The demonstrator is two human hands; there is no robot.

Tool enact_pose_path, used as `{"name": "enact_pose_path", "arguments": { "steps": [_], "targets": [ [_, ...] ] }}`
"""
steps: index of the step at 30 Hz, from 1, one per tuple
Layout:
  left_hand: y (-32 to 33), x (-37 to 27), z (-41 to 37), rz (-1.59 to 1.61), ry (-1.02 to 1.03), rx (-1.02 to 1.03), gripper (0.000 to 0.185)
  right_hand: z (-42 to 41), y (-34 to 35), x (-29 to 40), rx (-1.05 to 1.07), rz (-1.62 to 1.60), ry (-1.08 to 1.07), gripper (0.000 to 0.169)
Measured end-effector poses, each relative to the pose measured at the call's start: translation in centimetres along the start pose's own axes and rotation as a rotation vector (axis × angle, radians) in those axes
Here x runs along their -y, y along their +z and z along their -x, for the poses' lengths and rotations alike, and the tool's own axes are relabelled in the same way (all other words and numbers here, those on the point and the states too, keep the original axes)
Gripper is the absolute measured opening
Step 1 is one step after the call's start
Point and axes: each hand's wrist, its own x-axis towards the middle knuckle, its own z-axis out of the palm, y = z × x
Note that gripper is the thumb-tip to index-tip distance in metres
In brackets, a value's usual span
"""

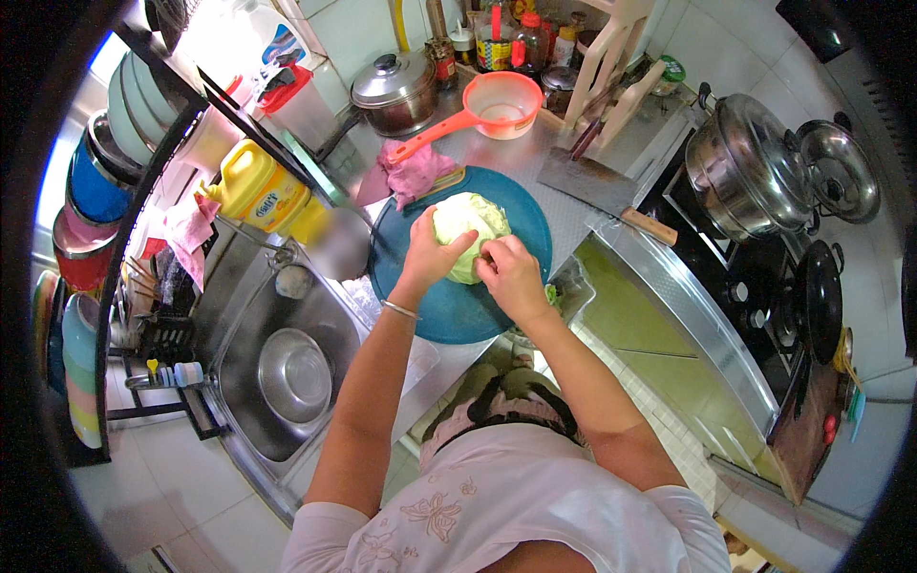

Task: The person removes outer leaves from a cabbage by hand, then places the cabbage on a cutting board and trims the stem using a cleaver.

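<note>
A pale green head of cabbage (469, 215) rests on a round blue-green cutting board (458, 311) on the metal counter. My left hand (430, 254), with a bangle at the wrist, holds the cabbage's left side, thumb across its front. At the lower right of the cabbage, my right hand (510, 276) has its fingers curled against the leaves; the fingertips are partly hidden, so whether they pinch a leaf cannot be told. A cleaver (594, 183) with a wooden handle lies right of the board.
Behind the board are a pink cloth (419, 172), an orange-handled dipper (505, 107) and a lidded pot (394, 89). A sink with a metal basin (295, 376) lies left, beside a yellow detergent jug (254, 190). A large steel pot (745, 165) and a black wok (820, 304) stand right.
</note>
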Motion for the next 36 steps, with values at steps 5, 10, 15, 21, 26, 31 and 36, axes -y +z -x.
{"name": "enact_pose_path", "arguments": {
  "steps": [5,10,15,21,26,31,36],
  "targets": [
    [0.2,-0.8,0.5,-0.052,0.004,-0.017,0.093,0.3,-0.1,0.0,0.08,0.14,-0.019,0.008],
    [0.8,-2.1,1.5,-0.073,0.037,-0.085,0.089,1.3,-0.2,1.5,0.226,-0.121,0.163,0.007],
    [0.6,-1.9,1.3,-0.065,0.066,-0.076,0.086,4.1,-4.4,0.9,0.247,-0.82,0.528,0.008],
    [0.2,1.5,0.4,-0.049,0.109,-0.037,0.082,8.8,-5.1,-9.2,-0.002,-0.817,0.741,0.008],
    [-0.5,1.3,0.1,0.325,-0.089,0.102,0.083,12.8,-0.8,-15.0,0.0,0.058,0.368,0.018],
    [-1.4,-0.5,0.5,0.296,-0.172,0.084,0.083,7.5,-2.9,-8.7,0.062,-0.132,0.376,0.024],
    [-0.2,-0.7,-0.1,-0.057,-0.011,-0.02,0.087,1.3,-1.7,-0.7,-0.015,-0.257,0.117,0.019]
  ]
}}
